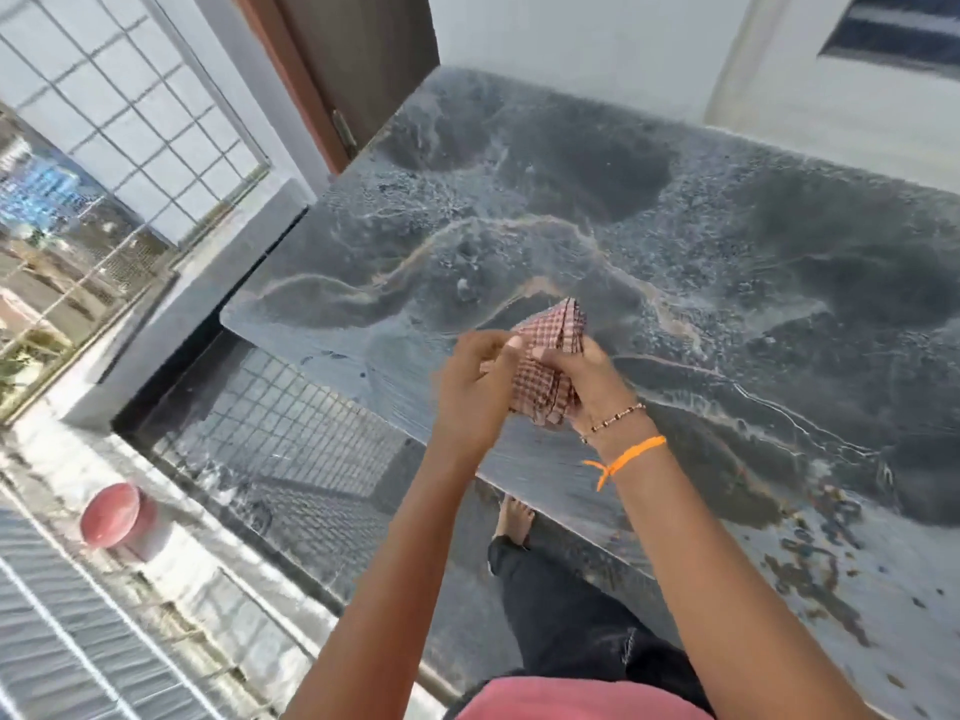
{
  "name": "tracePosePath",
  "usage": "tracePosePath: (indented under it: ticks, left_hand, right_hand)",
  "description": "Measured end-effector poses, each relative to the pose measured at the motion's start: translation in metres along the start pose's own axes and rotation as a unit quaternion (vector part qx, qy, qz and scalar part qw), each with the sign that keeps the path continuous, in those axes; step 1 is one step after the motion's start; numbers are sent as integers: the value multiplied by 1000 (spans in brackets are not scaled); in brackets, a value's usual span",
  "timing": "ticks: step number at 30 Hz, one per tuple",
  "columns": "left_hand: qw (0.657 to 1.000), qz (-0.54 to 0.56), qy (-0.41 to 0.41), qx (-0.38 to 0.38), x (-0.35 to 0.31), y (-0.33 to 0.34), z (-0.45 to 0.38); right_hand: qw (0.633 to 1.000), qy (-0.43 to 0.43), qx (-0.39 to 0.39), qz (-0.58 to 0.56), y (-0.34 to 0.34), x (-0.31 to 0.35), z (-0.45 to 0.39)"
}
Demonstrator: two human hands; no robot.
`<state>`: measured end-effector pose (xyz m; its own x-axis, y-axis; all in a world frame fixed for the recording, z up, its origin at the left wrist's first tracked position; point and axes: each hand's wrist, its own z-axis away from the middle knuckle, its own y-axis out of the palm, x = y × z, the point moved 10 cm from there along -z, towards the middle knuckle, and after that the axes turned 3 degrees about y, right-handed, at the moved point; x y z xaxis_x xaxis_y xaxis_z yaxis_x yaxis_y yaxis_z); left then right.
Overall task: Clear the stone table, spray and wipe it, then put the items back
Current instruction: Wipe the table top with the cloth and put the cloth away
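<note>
Cloth point(545, 366), red checked, was gripped by both hands, left hand point(475, 387) and right hand point(584, 381) closed together on it, above the wet stone bench point(675, 241). No legible writing.

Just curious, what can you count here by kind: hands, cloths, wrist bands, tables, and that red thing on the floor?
Hands: 2, left hand and right hand
Checked cloth: 1
Wrist bands: 2, beaded bracelet and orange thread
Stone table: 1
Red round container: 1
Total: 7
</note>
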<state>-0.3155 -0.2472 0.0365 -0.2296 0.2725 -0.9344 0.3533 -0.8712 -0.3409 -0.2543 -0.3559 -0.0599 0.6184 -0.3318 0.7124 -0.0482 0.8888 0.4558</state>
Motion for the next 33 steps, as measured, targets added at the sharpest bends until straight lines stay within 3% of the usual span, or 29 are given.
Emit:
tracePosePath:
  ticks: [3, 5, 9, 12, 14, 18, 20, 24, 30, 33]
  left_hand:
    - [999, -26, 19, -4, 3, -22, -51]
    - [999, -38, 22, -8, 6, -36, -82]
    - [999, -39, 3, -18, 18, -57, -130]
    - [999, -50, -1, 3, 28, -61, -154]
    - [998, -61, 5, 23, 33, -63, -169]
    - [994, -81, 10, 67, 49, -69, -195]
    - [988, -126, 19, 88, 58, -75, -208]
    - [975, -196, 24, 100, 88, -111, -244]
    - [974, -211, 22, 73, 122, -182, -295]
    - [977, -203, -3, 59, 136, -211, -314]
  right_hand:
    - [979, -57, -99, 170, 6, 46, -38]
    - [928, -118, -153, 319, 21, 87, -54]
    - [824, -134, -130, 535, 80, 128, -89]
    - [816, -110, -93, 559, 107, 125, -115]
    - [800, -103, -131, 576, 107, 119, -130]
    - [739, -119, -188, 636, 108, 88, -152]
    - [709, -85, -193, 673, 108, 57, -164]
    - [624, -66, -258, 734, 126, 30, -184]
    - [608, -116, -222, 753, 234, 11, -250]
    - [606, -132, -165, 767, 300, -4, -288]
